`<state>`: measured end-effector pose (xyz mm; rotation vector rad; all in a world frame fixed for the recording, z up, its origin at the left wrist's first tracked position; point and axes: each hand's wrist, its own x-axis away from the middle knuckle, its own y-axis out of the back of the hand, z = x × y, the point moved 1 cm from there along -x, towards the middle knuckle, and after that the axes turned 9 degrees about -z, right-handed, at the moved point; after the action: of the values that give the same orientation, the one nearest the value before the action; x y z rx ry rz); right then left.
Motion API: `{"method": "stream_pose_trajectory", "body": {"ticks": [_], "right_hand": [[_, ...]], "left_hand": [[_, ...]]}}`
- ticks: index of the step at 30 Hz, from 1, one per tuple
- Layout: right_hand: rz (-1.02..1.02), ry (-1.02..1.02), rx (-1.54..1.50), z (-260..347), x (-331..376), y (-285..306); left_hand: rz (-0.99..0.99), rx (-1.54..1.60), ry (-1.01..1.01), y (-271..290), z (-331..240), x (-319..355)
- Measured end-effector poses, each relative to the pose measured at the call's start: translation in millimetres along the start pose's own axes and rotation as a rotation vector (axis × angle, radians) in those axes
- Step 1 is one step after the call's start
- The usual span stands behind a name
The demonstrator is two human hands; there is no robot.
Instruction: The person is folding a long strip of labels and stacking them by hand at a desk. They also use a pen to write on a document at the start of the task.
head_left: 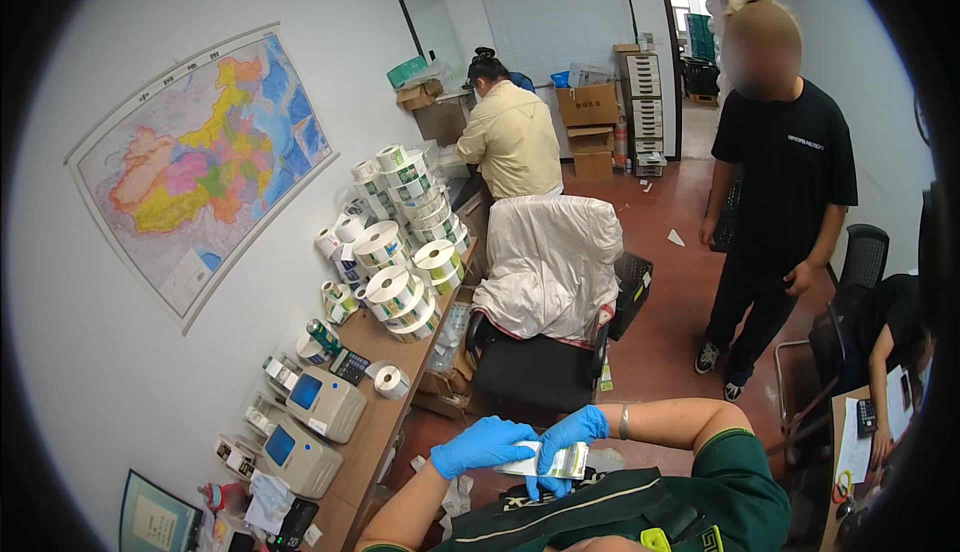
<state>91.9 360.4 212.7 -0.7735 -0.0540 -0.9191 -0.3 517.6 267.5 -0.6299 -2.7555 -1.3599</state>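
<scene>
Blue gloves cover both hands, which meet low in the view just above the person's green top [740, 492]. Between them lies a strip [545, 464], a flat pale band of labels with a greenish edge, its long axis running nearly level from left to right and tilting slightly down toward the right. The left hand [482, 446] closes its fingers over the strip's left end from above, while the right hand [568, 430] pinches the right part, its thumb hooked down under the band; both are grasping it, neither is released. Neither hand is nearer than the other, as each touches the strip at its own end, and the band hangs in the air, resting on nothing that shows. To the left, near but apart, runs the long edge of a wooden bench [380, 422] carrying two pale label printers [325, 402], a loose roll [392, 381] and, farther back, a heaped stack of label rolls [400, 242]. Straight ahead and close stands a black chair [535, 367] draped with a pale jacket [550, 262], which closes the room forward of the hands. Open red floor [670, 332] lies ahead to the right, bounded by a standing person in black [775, 192]; another person in a cream jacket [512, 137] works at the far desk, well apart. A map [205, 162] hangs on the left wall.
</scene>
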Motion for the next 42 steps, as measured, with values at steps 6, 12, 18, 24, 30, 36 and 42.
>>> {"method": "stream_pose_trajectory", "body": {"ticks": [6,12,18,24,30,36,42], "right_hand": [[-0.3,0.183,-0.171,3.9,23.4,38.1],[-0.604,0.602,0.072,34.3,66.5,20.6],[-0.891,1.135,0.035,65.8,7.5,-18.5],[-0.763,1.276,-0.131,42.2,-19.3,-38.5],[-1.062,1.275,0.072,43.0,-15.0,-46.6],[-1.189,1.261,-0.008,35.6,0.7,-46.4],[-1.039,1.289,-0.062,55.4,27.9,-64.2]], "left_hand": [[-0.392,-0.059,-0.173,31.1,-9.7,17.8],[-0.536,0.778,0.149,42.8,15.7,49.2],[-0.794,1.128,0.075,6.2,30.2,15.3],[-0.873,1.387,0.073,-17.0,16.9,-2.0],[-1.01,1.122,0.127,-29.6,3.3,-6.1],[-1.03,0.606,0.038,-33.3,6.1,-10.1],[-0.728,0.79,0.038,-19.1,-16.6,-8.4]]}}
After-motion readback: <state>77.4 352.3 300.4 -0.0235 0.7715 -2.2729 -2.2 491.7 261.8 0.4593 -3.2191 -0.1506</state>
